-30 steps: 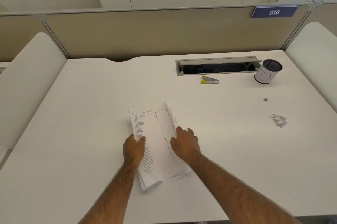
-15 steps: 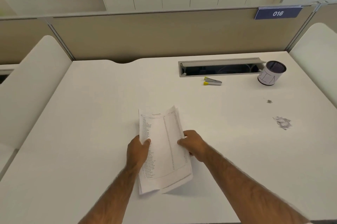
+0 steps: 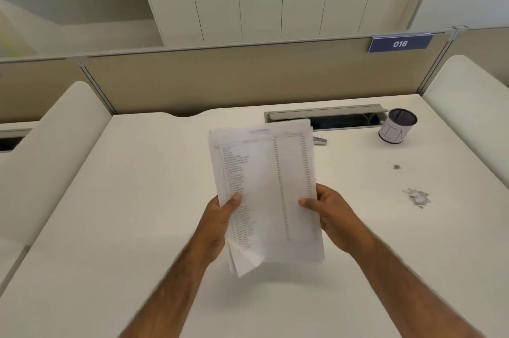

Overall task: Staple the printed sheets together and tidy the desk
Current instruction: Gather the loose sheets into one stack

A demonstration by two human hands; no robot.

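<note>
Since the earlier frames the printed sheets (image 3: pixel 264 194) have come up off the counter (image 3: pixel 137 213): they lay nearly flat under both hands, and now they stand raised and tilted toward the camera, their top edge covering most of the stapler (image 3: pixel 319 141).

Head view, the only one: the left hand (image 3: pixel 220 224) grips the stack's left edge, thumb on the front page and fingers (image 3: pixel 213 244) curled behind; the right hand (image 3: pixel 329 213) does the same on the right edge. Both are closed on the paper and nothing else. The sheets are not square: at the lower left several corners fan out and droop below the front page, and the top right edges are slightly stepped. Only the metal tip of the stapler peeks out just right of the stack, near the open cable tray (image 3: pixel 344 120). A small cup (image 3: pixel 397 128) stands at the far right of the counter, with a small speck of debris (image 3: pixel 396 166) and crumpled paper scraps (image 3: pixel 417 196) nearer the right edge.

The step in hand looks like gathering and aligning the pages before stapling. Next would likely be tapping the stack's bottom edge on the counter until the loose corners fall in line, then freeing one hand to reach forward for the stapler. The scraps remain for the tidying part.
</note>
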